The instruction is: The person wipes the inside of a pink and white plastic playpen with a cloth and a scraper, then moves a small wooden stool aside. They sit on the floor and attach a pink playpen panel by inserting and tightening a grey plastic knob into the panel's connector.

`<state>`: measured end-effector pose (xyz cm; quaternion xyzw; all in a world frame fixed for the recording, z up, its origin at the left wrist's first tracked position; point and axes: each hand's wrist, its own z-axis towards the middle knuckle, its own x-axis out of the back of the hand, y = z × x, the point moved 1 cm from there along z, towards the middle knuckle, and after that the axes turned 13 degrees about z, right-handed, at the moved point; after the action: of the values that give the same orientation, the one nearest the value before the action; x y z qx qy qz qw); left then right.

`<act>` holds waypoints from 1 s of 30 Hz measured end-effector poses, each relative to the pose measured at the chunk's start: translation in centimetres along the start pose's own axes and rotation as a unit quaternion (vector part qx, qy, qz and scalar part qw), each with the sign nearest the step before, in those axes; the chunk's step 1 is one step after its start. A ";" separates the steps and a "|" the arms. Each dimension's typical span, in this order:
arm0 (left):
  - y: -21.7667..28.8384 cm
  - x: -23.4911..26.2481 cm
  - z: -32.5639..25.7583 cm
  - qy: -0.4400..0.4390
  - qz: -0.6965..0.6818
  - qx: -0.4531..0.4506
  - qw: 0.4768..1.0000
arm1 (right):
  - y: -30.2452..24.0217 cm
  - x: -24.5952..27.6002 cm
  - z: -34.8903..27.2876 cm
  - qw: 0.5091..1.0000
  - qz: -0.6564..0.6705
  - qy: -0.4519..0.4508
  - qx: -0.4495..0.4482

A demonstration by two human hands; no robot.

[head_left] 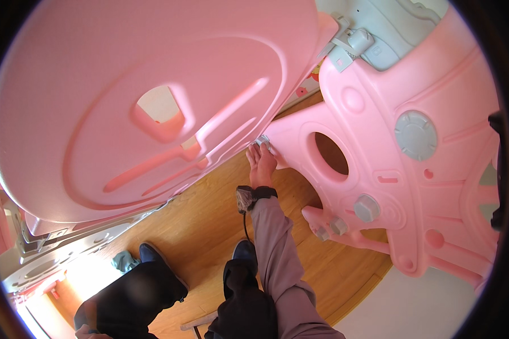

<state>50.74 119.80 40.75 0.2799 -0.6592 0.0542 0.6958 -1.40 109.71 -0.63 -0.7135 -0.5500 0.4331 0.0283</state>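
My right hand (262,165) reaches forward in a mauve sleeve, its fingertips around a small grey plastic nut (262,141). That nut sits low in the seam between a large pink panel (254,56) with an oval recess and a pink side frame (300,135) with an oval hole. My left hand (90,333) shows only in part at the lower left edge, resting by my dark trouser leg; its fingers are too cut off to read.
More grey fittings sit on the pink frame: a round cap (415,135), a hexagonal bolt head (367,208) and a smaller nut (338,226). A grey bracket (350,48) joins the parts at top. A teal cloth (124,261) lies beside my shoe (155,257) on the wooden floor (209,203).
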 end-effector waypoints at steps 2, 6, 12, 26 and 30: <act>-0.3 0.1 -0.2 0.000 0.002 0.006 1.000 | -0.2 0.1 -0.1 1.000 -0.019 -0.012 -0.005; -0.9 0.0 -1.0 -0.005 0.005 0.013 1.000 | -0.2 0.5 -0.1 0.998 -0.053 0.014 -0.021; -1.3 -0.3 -2.0 -0.008 0.011 0.031 0.999 | 0.1 1.8 0.0 0.995 -0.088 0.041 -0.013; -1.1 0.4 0.7 -0.011 -0.005 0.002 1.000 | 0.4 2.2 0.7 0.982 -0.178 0.047 -0.033; -0.7 0.7 0.9 -0.009 -0.004 -0.001 1.000 | 0.2 1.8 0.6 0.983 -0.175 0.047 -0.034</act>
<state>50.38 118.58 41.14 0.2821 -0.6646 0.0484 0.6902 -1.59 110.86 -2.15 -0.6267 -0.6788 0.3681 0.1050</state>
